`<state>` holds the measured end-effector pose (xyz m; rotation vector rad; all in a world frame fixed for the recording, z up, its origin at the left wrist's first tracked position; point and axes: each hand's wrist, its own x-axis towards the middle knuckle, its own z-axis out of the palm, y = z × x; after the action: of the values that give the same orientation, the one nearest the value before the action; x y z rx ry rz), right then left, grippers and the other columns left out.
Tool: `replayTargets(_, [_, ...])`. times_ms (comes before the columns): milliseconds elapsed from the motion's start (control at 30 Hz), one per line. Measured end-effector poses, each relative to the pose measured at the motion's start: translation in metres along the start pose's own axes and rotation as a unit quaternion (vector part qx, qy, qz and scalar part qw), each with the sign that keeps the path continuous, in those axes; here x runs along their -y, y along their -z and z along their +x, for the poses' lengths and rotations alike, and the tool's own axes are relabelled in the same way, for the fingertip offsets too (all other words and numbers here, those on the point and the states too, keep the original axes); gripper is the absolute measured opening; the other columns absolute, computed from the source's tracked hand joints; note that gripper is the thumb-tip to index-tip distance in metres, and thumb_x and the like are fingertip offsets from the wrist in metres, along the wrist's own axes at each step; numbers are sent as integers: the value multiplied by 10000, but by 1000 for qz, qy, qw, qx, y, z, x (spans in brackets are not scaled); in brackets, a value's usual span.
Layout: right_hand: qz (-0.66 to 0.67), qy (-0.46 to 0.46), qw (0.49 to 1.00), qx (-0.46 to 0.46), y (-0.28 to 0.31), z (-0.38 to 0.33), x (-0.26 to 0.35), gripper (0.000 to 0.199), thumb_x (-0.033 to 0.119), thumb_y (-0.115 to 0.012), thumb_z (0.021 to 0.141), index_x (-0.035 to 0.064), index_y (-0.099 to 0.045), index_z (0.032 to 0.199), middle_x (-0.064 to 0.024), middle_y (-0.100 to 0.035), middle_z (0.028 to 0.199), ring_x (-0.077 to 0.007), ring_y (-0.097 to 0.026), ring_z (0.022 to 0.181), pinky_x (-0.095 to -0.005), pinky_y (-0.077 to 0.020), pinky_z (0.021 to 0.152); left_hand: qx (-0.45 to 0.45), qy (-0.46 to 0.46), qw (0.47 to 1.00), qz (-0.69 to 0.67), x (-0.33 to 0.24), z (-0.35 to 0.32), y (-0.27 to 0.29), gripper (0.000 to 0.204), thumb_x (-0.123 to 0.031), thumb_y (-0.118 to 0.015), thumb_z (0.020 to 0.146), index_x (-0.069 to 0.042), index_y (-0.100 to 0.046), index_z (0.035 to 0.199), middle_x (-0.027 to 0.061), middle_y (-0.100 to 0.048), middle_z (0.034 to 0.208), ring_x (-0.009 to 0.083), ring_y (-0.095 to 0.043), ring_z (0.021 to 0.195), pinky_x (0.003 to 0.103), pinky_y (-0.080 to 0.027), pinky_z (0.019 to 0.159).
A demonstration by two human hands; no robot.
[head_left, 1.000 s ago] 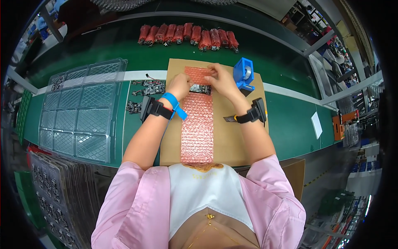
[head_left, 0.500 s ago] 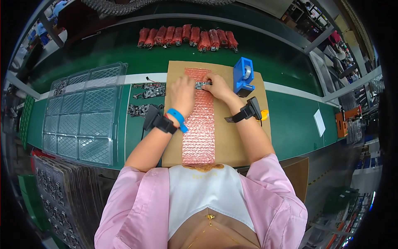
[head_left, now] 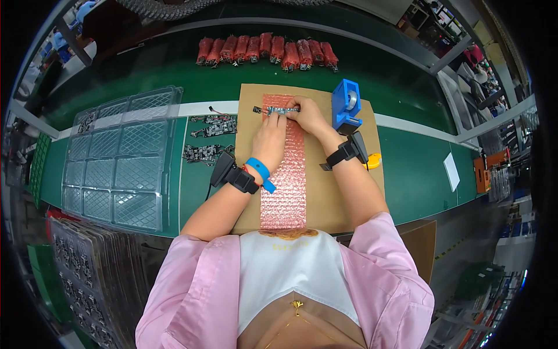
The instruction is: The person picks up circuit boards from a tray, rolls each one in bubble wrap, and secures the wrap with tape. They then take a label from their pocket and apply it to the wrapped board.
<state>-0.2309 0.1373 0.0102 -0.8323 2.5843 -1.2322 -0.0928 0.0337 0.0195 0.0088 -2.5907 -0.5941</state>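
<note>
Both hands (head_left: 270,139) (head_left: 311,118) now at the circuit board (head_left: 278,110)

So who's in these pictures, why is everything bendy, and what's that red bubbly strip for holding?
There's no robot: these are a person's bare hands. A wide fisheye camera on the person's head looks down, so straight edges bend.

The right hand pinches one end of a small circuit board; the left hand's fingertips are at its near edge. The board is over the red bubble wrap, which lies on cardboard on a green table.

Around them are a blue tape holder, more boards, a clear tray and red bundles.
</note>
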Motion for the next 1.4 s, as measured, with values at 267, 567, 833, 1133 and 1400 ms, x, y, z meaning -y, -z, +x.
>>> replayTargets(267, [-28,32,997,62,6,16,3,181,85,-736,704,15,-647,845,-155,-665,807,-281,-640,749,-367,-487,692,14,-8,1000,13,9,5,-5,468,32,-472,802,28,-454,1270,179,-492,1260,360,-518,1090,425,-451,912])
replayTargets(567, [-22,97,993,61,4,-3,0,232,99,-740,700,15,-605,870,-197,-632,890,-344,-607,857,-406,-476,741,-22,-6,997,-70,22,2,-14,488,23,-577,773,38,-458,1247,214,-486,1256,408,-495,1109,443,-444,905])
replayTargets(833, [-62,102,992,26,12,-13,16,235,158,-727,721,15,-620,875,-202,-619,929,-374,-585,934,-439,-470,774,27,43,990,-128,42,31,-12,222,-23,-608,803,6,-528,1008,231,-527,1069,438,-545,967,485,-465,781])
replayTargets(1133, [-85,76,992,-51,-11,2,-2,197,211,-695,784,23,-640,811,-202,-631,819,-360,-613,788,-442,-473,685,-92,52,993,-56,16,33,-11,113,-23,-569,819,-4,-561,929,206,-553,1023,415,-567,908,495,-467,746])
replayTargets(1400, [3,65,988,-143,-15,-9,6,234,193,-747,729,12,-602,692,-211,-621,745,-354,-614,705,-436,-471,636,-33,-19,998,-45,26,22,-17,174,-2,-520,815,-11,-592,974,183,-550,977,397,-554,900,467,-462,751])
